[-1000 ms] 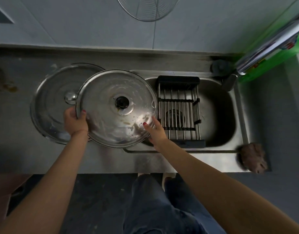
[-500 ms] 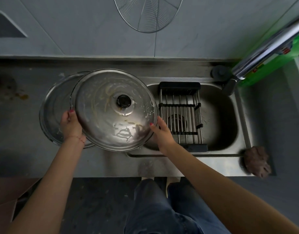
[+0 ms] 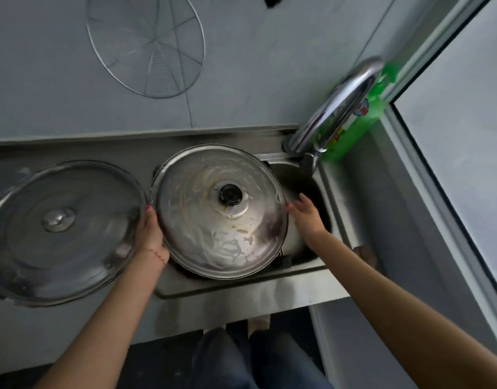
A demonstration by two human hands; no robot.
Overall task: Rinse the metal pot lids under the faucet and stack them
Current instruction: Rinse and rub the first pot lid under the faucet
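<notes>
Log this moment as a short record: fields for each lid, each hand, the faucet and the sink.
held lid: soiled lid with black knob, over the sink
other lid: larger lid with metal knob, on the counter to the left
left hand: grips the held lid's left rim
right hand: at the lid's right rim, fingers fairly straight
faucet: at the sink's back right, no water visible

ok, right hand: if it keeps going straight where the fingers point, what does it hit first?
Likely the sink back wall below the faucet. The right hand points up and away along the soapy lid rim; depth is unclear.
</notes>
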